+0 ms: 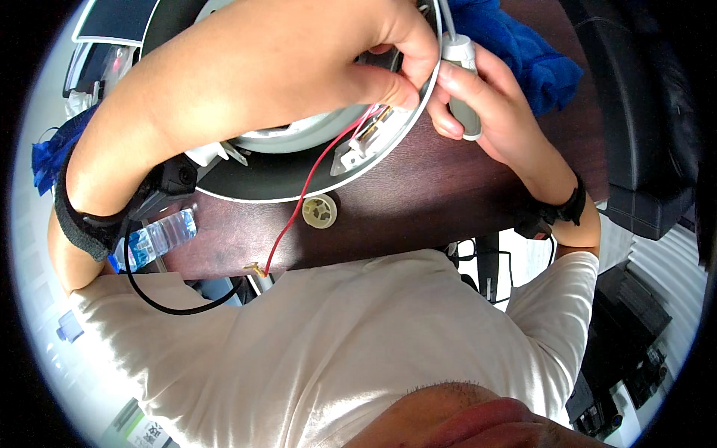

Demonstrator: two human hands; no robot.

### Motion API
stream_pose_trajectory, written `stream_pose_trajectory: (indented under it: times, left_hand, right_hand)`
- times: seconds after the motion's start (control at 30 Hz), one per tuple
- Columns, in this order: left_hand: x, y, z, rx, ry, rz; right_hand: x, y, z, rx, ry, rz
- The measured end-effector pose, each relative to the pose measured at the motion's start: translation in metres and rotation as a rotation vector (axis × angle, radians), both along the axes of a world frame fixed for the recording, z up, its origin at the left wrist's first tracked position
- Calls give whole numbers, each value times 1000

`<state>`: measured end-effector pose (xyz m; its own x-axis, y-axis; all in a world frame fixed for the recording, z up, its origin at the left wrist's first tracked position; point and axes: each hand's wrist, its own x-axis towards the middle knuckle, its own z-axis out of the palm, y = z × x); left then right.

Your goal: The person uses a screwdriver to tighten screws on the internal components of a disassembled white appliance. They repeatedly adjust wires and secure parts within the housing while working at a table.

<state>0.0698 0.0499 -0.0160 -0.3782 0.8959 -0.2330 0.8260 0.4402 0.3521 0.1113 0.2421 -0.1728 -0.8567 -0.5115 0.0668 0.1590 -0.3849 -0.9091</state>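
Observation:
A round appliance housing (254, 200) with a pale rim and dark inside lies tilted at the top middle. My left hand (388, 67) reaches over it, finger and thumb pinched just inside the right rim; what they hold is hidden. A red wire (302, 194) runs from beside these fingertips over the rim to a brass-coloured terminal (256, 269) hanging loose at the table's near edge. A white metal bracket (358, 154) sits inside by the rim. Outside the rim, my right hand (485, 97) is closed around a grey-white handle (464, 112) with a thin grey shaft or cord at its top.
A small round cream plastic part (320, 212) lies on the dark wooden table (418, 201) below the housing. At left is a clear bottle (164, 233) on its side. Blue cloth (538, 71) lies at the far right, near a black chair (650, 149). A black cable (175, 310) hangs from my left wrist.

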Motion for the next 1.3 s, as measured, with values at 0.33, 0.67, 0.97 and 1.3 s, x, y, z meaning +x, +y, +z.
stream_pose_trajectory:
  times: [0.33, 0.67, 0.97, 1.3]
  left_hand:
    - [12, 7, 14, -107, 24, -5]
    - [-9, -6, -12, 239, -200, -10]
    - [-12, 22, 37, -202, -476, 419]
    - [-3, 5, 26, -35, -424, 221]
  right_hand:
    - [2, 2, 3, 42, 42, -13]
    - [0, 1, 1, 45, 43, -3]
    - [1, 0, 1, 37, 37, -9]
    - [0, 3, -2, -28, 76, 19]
